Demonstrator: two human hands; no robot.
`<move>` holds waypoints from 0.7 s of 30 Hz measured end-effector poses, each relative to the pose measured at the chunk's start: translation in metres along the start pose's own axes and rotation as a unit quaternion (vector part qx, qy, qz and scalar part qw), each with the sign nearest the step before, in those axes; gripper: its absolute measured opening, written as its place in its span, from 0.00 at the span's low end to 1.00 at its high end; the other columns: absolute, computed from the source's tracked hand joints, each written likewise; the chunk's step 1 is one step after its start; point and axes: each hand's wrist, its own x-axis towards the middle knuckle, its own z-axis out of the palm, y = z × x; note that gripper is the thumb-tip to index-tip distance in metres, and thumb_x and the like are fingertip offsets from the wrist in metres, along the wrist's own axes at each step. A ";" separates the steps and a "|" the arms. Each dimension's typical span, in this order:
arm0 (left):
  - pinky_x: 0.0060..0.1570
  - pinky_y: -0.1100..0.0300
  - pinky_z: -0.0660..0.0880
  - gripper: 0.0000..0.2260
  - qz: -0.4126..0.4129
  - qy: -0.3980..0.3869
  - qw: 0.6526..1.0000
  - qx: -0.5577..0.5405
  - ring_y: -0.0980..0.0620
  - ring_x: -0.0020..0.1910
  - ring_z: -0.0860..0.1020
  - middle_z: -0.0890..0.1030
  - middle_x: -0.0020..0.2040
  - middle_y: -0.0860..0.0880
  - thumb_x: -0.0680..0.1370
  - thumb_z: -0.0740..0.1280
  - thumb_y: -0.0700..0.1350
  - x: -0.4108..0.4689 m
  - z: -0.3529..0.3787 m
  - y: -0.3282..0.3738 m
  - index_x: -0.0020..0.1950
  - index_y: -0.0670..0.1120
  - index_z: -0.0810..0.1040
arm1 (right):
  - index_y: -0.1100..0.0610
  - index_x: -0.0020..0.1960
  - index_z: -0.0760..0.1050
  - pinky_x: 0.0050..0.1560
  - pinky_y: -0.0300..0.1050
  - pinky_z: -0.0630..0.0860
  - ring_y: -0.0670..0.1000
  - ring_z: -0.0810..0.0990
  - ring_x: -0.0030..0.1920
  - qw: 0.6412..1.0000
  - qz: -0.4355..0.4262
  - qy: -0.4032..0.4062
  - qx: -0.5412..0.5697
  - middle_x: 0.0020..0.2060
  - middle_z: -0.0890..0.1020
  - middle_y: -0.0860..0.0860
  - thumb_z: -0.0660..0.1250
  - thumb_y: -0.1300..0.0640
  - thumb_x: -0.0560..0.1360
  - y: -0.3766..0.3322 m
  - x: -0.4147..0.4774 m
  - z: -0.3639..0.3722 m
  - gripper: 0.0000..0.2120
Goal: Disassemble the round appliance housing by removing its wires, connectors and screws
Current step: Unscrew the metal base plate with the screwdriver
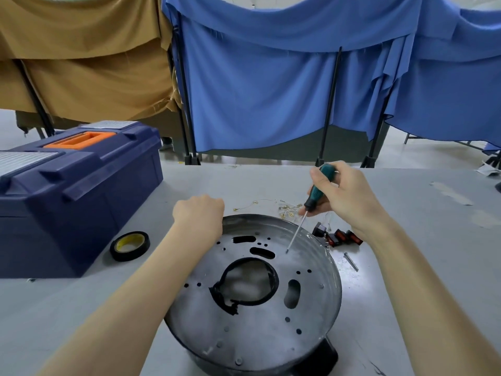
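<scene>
From the head camera, the round metal housing (252, 294) lies on the grey table (406, 240), tilted toward the viewer. The left hand (199, 215) is curled over its far rim, gripping it. The right hand (344, 196) grasps a green-handled screwdriver (315, 194), tip touching the housing's plate. Loose wires (287, 208) and red-and-black connectors (339, 237) lie just behind; a tape roll (129, 245) and blue toolbox (76, 199) sit left.

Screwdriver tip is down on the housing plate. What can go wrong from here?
1. The screwdriver is tilted in the right hand; its tip could slip and skate across the housing.
2. The left hand steadies only the far rim, so the housing might shift.
3. Loose connectors and a bolt lie near the right forearm and could be swept away.
</scene>
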 end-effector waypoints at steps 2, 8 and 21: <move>0.37 0.58 0.65 0.10 -0.019 -0.023 1.000 -0.005 0.47 0.41 0.69 0.65 0.36 0.49 0.75 0.61 0.33 0.001 -0.003 -0.003 0.47 0.46 0.63 | 0.63 0.57 0.68 0.35 0.51 0.83 0.63 0.85 0.34 0.999 -0.010 0.017 0.027 0.48 0.77 0.64 0.64 0.54 0.79 -0.001 0.000 0.003 0.13; 0.56 0.52 0.73 0.17 0.062 0.003 0.983 -0.175 0.42 0.62 0.75 0.75 0.64 0.45 0.81 0.64 0.46 0.012 0.012 0.004 0.70 0.49 0.70 | 0.59 0.57 0.64 0.33 0.48 0.82 0.63 0.85 0.34 0.998 -0.010 0.018 0.061 0.48 0.77 0.73 0.64 0.54 0.80 -0.002 -0.001 0.012 0.13; 0.44 0.53 0.72 0.15 0.096 0.004 0.969 -0.229 0.38 0.47 0.77 0.79 0.46 0.39 0.80 0.65 0.52 0.023 0.017 0.011 0.43 0.41 0.77 | 0.57 0.55 0.62 0.31 0.48 0.82 0.59 0.85 0.32 0.997 -0.063 0.035 0.015 0.48 0.76 0.68 0.63 0.56 0.80 0.007 -0.002 0.038 0.11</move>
